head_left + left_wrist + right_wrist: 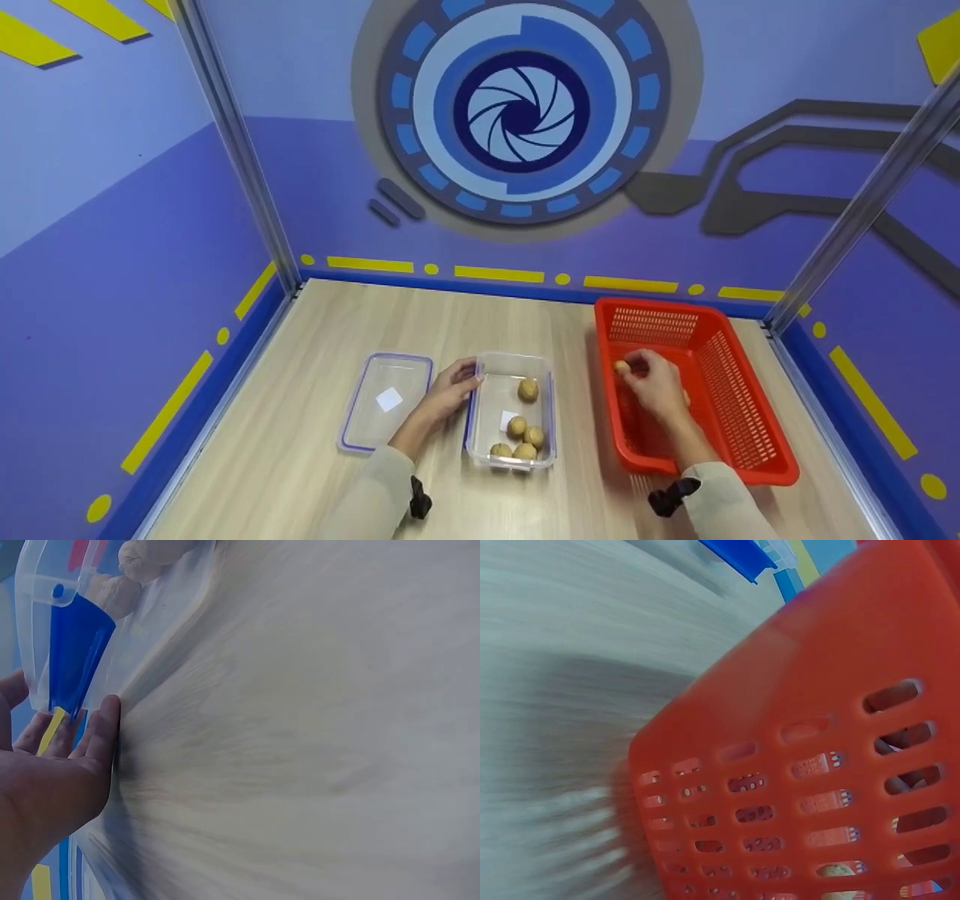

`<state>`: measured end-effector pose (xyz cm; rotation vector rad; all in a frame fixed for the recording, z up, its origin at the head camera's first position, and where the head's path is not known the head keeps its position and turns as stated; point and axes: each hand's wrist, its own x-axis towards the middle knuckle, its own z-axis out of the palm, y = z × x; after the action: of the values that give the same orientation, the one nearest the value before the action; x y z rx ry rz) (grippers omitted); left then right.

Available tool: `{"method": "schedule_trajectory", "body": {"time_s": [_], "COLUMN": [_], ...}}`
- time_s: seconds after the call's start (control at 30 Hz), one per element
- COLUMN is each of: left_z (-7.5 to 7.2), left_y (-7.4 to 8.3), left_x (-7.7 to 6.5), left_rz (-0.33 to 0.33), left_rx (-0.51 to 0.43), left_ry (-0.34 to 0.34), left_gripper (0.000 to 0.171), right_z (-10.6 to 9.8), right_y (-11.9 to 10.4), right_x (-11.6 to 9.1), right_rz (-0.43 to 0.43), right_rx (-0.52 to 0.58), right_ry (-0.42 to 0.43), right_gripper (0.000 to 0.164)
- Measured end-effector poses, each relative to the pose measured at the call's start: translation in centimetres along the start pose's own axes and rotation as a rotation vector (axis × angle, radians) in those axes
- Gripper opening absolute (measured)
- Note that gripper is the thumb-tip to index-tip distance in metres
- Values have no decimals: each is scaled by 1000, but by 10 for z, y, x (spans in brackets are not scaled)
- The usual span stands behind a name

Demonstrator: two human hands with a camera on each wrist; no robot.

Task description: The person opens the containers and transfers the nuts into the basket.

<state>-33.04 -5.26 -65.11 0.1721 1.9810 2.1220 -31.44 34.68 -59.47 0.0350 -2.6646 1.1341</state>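
A clear plastic container point(495, 394) with blue side clips holds several walnuts point(528, 389), most of them gathered at its near end. My left hand point(450, 388) touches the container's left side near the far corner. In the left wrist view its fingers point(105, 731) lie fairly straight below a blue clip point(79, 652), the thumb apart from them. Inside the red basket point(780, 466), my right hand point(658, 386) pinches a walnut point(621, 367) between thumb and fingertips, near the left wall. Slotted basket wall point(765, 727) mostly hides this hand in the right wrist view.
Left of the container lies its clear lid point(367, 424) with a blue-edged rim and a white label point(388, 399). Another walnut point(685, 397) shows partly behind the right hand in the basket. Blue patterned panels point(330, 195) stand around the wooden table point(322, 322).
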Motion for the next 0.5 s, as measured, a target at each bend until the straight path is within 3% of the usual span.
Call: {"method": "schedule_trajectory", "body": {"time_s": [0.23, 0.5], "left_z": [1, 2], "left_y": [-1, 0], "left_x": [-3, -2], "left_rz": [5, 11], "left_rx": [-37, -84], "left_ry": [-18, -15], "left_gripper": [53, 53], "right_z": [-2, -4], "right_y": [1, -9], "right_x": [-2, 2], "right_rz": [21, -49], "right_rx": [20, 38], "right_ry": [9, 64], "right_gripper": [37, 31]}}
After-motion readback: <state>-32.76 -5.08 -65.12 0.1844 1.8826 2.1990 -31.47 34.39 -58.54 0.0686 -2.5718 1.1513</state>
